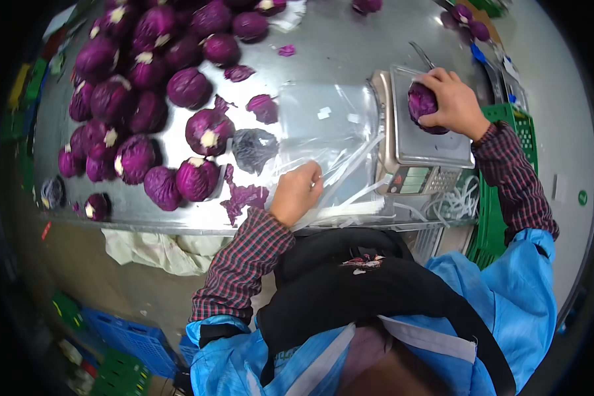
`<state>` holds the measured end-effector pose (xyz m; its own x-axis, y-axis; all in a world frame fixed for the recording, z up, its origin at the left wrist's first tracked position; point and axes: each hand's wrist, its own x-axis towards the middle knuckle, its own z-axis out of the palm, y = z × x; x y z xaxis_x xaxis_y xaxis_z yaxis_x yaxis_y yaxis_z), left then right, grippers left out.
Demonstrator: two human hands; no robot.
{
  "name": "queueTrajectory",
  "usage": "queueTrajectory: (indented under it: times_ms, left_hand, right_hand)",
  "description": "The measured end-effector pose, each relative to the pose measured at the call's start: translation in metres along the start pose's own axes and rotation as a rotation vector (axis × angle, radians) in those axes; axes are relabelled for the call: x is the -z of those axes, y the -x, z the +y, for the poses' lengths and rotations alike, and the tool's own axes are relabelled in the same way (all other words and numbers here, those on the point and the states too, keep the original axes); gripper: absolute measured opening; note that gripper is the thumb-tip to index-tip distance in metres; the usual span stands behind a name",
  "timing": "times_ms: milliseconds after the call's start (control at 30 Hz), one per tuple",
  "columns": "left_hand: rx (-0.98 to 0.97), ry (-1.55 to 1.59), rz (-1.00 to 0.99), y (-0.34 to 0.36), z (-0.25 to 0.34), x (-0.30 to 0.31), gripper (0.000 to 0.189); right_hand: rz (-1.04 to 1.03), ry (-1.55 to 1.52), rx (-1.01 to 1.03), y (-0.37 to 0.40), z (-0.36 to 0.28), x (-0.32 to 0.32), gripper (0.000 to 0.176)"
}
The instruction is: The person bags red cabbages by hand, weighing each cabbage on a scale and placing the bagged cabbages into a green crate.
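Observation:
My right hand point(454, 102) is wrapped round a purple cabbage point(421, 105) on the metal plate of a weighing scale point(435, 146). My left hand point(298, 193) has its fingers curled, near the lower left edge of a stack of clear plastic bags point(323, 125); whatever it may hold is hidden. White strips point(353, 206) lie beside the bags. Left of the bags is a small cabbage in dark wrapping point(254, 150), with a torn purple leaf point(243, 197) below it.
Many purple cabbages point(133, 158) cover the left of the metal table point(198, 228). A knife point(421, 54) lies behind the scale. Green crates point(492, 221) stand at the right, blue crates point(129, 336) on the floor at the lower left.

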<state>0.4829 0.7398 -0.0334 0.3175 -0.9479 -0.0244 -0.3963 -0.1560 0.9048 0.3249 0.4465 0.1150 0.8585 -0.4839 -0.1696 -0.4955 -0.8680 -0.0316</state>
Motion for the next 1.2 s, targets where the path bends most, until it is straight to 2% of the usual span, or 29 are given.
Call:
queueTrajectory:
  times_ms: [33, 67, 100, 167, 233, 300, 333, 367, 433, 467, 500, 533, 567, 633, 667, 700, 767, 800, 867, 900, 967, 1000, 1033, 1067, 1100, 1133, 1167, 1200]
  left_hand:
    - [0.047, 0.010, -0.033, -0.004, 0.006, -0.001, 0.012]
    - [0.021, -0.049, -0.102, -0.007, 0.009, -0.002, 0.013]
    - [0.001, -0.064, -0.130, -0.011, 0.012, -0.004, 0.013]
    - [-0.158, -0.168, -0.124, -0.019, 0.017, -0.010, 0.012]
    - [-0.212, -0.161, -0.158, -0.023, 0.027, -0.013, 0.011]
    - [-0.198, -0.165, -0.170, -0.032, 0.038, -0.014, 0.009]
    - [-0.204, -0.185, -0.229, -0.036, 0.033, -0.015, 0.011]
    - [-0.302, -0.084, -0.226, -0.039, 0.027, -0.017, 0.015]
    - [-0.144, 0.176, -0.400, -0.049, 0.026, -0.010, 0.017]
    - [0.078, 0.300, -0.513, -0.053, 0.035, -0.002, 0.018]
    - [0.313, 0.418, -0.615, -0.057, 0.046, 0.008, 0.020]
    - [0.360, 0.500, -0.697, -0.061, 0.045, 0.020, 0.027]
    - [0.223, 0.455, -0.785, -0.064, 0.052, 0.032, 0.034]
    - [0.201, 0.382, -0.879, -0.061, 0.065, 0.043, 0.041]
    - [0.072, 0.262, -0.842, -0.055, 0.068, 0.039, 0.038]
    - [-0.067, 0.150, -0.832, -0.052, 0.089, 0.032, 0.032]
    - [-0.300, -0.091, -0.744, -0.049, 0.103, 0.016, 0.025]
    - [-0.292, -0.104, -0.746, -0.050, 0.107, 0.010, 0.025]
    - [-0.136, 0.259, -0.693, -0.052, 0.112, -0.005, 0.015]
    - [-0.130, 0.252, -0.675, -0.054, 0.110, -0.013, 0.015]
    - [0.313, 0.486, -0.547, -0.060, 0.100, -0.031, 0.012]
    - [0.228, 0.293, -0.480, -0.071, 0.097, -0.046, 0.018]
    - [0.312, 0.206, -0.347, -0.083, 0.110, -0.064, 0.020]
    - [0.040, 0.123, -0.168, -0.095, 0.095, -0.086, 0.021]
    - [-0.039, 0.089, -0.031, -0.111, 0.093, -0.105, 0.020]
    - [0.168, 0.197, -0.009, -0.123, 0.099, -0.116, 0.019]
    - [-0.023, 0.189, 0.102, -0.140, 0.075, -0.136, 0.025]
    - [0.009, 0.119, 0.161, -0.152, 0.079, -0.143, 0.025]
  right_hand:
    - [-0.015, 0.237, 0.041, 0.013, 0.009, -0.007, 0.072]
    - [-0.102, 0.319, 0.033, 0.020, 0.014, -0.018, 0.072]
    - [-0.207, 0.359, 0.034, 0.024, 0.018, -0.031, 0.076]
    - [-0.245, 0.399, -0.017, 0.031, 0.012, -0.045, 0.075]
    - [0.104, 0.321, 0.103, 0.043, 0.010, -0.049, 0.083]
    - [0.186, 0.002, 0.315, 0.060, -0.040, -0.012, 0.080]
    - [0.252, -0.066, 0.461, 0.070, -0.066, -0.015, 0.075]
    - [0.322, -0.132, 0.609, 0.078, -0.087, -0.024, 0.071]
    - [0.410, -0.243, 0.703, 0.088, -0.112, -0.074, 0.047]
    - [0.422, -0.243, 0.677, 0.093, -0.110, -0.085, 0.047]
    - [0.368, -0.355, 0.536, 0.098, -0.109, -0.094, 0.035]
    - [0.310, -0.465, 0.401, 0.103, -0.105, -0.099, 0.025]
    - [0.307, -0.474, 0.394, 0.110, -0.102, -0.098, 0.025]
    - [0.407, -0.958, 0.100, 0.128, -0.098, -0.095, 0.013]
    - [0.296, -1.110, 0.050, 0.134, -0.093, -0.103, 0.016]
    - [0.301, -1.125, 0.047, 0.138, -0.092, -0.111, 0.016]
    - [0.127, -1.784, 0.004, 0.143, -0.092, -0.122, 0.022]
    - [0.130, -1.796, 0.013, 0.147, -0.084, -0.124, 0.022]
    - [0.092, -2.023, -0.109, 0.159, -0.062, -0.129, 0.027]
    - [0.077, -2.025, -0.090, 0.168, -0.047, -0.130, 0.027]
    - [0.232, -1.816, -0.233, 0.182, -0.009, -0.131, 0.022]
    - [0.332, -1.632, -0.278, 0.182, 0.007, -0.135, 0.020]
    - [0.431, -1.451, -0.319, 0.178, 0.019, -0.138, 0.018]
    - [0.417, -1.458, -0.281, 0.166, 0.028, -0.136, 0.018]
    - [0.611, -1.215, -0.319, 0.149, 0.040, -0.132, 0.017]
    - [0.797, -0.966, -0.355, 0.134, 0.052, -0.129, 0.016]
    - [0.791, -0.974, -0.330, 0.121, 0.065, -0.130, 0.016]
    - [0.769, -1.005, -0.382, 0.107, 0.079, -0.133, 0.016]
